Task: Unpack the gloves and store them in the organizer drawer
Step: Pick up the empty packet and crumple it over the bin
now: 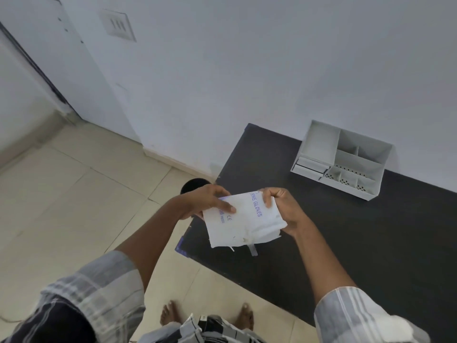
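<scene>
A flat white plastic packet of gloves [247,225] with blue print is held in the air over the left end of a dark table [346,231]. My left hand [205,201] pinches its upper left edge, thumb across the print. My right hand [282,209] grips its upper right edge. A white desk organizer [342,160] with several open compartments stands at the back of the table against the wall. Its small drawer [310,167] sits at the lower left and looks slightly pulled out.
The white wall runs right behind the organizer. A dark round object [195,184] sits on the tiled floor just past the table's left corner. My bare feet [170,315] stand on the tiles near the table's front edge.
</scene>
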